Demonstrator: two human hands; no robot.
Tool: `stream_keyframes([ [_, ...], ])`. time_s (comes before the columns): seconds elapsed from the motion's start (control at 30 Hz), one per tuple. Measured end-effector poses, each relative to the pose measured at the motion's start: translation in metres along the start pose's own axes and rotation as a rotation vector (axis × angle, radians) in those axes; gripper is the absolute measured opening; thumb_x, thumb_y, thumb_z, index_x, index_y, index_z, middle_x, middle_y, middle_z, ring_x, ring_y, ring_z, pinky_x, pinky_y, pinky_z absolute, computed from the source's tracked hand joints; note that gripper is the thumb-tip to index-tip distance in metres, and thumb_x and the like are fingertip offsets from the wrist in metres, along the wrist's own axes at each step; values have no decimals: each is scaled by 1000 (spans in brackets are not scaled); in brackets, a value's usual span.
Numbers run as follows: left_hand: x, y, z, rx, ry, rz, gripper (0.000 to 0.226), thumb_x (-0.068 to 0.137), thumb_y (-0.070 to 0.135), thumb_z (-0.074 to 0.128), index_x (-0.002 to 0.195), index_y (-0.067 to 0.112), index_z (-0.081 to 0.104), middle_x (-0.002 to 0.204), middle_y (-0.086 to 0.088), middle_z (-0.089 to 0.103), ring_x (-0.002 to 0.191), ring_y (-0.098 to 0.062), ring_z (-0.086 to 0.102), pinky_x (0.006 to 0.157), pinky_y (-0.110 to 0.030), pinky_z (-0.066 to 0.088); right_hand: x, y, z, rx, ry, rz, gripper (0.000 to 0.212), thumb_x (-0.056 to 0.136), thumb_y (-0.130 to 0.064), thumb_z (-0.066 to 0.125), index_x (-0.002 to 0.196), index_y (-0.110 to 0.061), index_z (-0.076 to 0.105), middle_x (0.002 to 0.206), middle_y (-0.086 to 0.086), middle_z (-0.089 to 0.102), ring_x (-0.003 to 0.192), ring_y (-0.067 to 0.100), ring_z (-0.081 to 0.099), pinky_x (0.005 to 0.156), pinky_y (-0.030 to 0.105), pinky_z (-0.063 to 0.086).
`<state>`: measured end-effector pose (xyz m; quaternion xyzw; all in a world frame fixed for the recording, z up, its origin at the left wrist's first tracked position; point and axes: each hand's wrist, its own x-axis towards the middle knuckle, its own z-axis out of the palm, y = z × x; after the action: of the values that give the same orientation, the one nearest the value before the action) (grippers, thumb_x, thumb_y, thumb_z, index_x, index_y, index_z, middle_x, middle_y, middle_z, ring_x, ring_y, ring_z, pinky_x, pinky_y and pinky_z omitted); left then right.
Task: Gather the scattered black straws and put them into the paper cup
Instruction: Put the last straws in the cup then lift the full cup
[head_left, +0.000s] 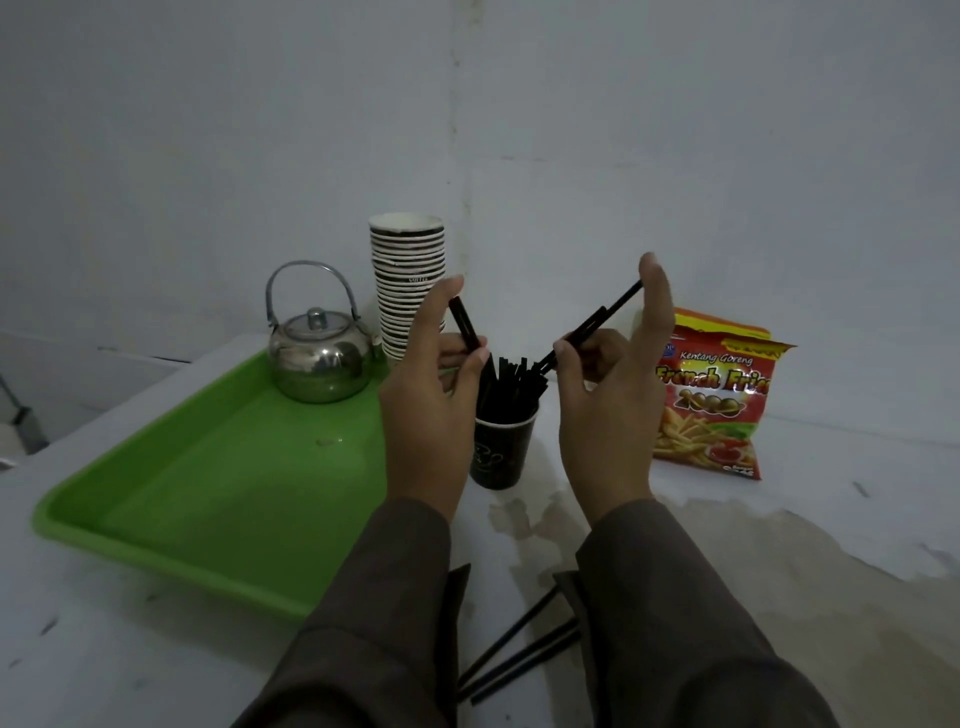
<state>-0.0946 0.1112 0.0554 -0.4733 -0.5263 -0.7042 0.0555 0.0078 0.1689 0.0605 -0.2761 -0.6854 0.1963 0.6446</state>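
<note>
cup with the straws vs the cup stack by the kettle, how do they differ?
The straw cup stands alone on the white table; the cup stack is many cups nested, much taller. The straw cup is full of black straws; the stack's top cup looks empty. Both are upright dark paper cups.

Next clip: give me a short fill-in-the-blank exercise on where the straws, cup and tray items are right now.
1. The dark paper cup holding black straws stands to the ____ of the green tray.
2. The metal kettle sits on the ____.
3. Each hand, left hand and right hand, holds black ____ above the cup.
4. Loose straws lie on the table between the person's ____.

Missing words: right; tray; straws; sleeves
</note>
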Motion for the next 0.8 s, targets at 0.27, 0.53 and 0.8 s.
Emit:
stream_keyframes([
  [0.27, -8, -10, 4, 99, -80, -13, 59, 83, 4, 60, 122, 45, 43, 79, 17, 60, 80, 6, 59, 72, -3, 45, -5, 7, 1, -16, -57, 13, 73, 86, -4, 58, 132, -45, 19, 75, -13, 58, 77, -10, 59, 65, -3, 40],
  [0.53, -18, -22, 8, 170, -173, -80, 58, 84, 5, 59, 123, 44, 42, 87, 17, 60, 87, 7, 58, 75, -9, 49, -2, 3, -1, -3, 0, -8, 71, 86, -5, 59, 132, -42, 20, 76, -12, 59, 75, -4, 61, 66, 0, 43],
  [0.8, -17, -19, 3, 196, -198, -76, 53, 85, 4, 57, 121, 41, 45, 94, 6, 64, 89, -1, 61, 81, -26, 54, -11, -3, 6, -59, -37, 13, 67, 84, -8, 61, 130, -39, 24, 87, -34, 56, 78, 4, 62, 69, 6, 45],
])
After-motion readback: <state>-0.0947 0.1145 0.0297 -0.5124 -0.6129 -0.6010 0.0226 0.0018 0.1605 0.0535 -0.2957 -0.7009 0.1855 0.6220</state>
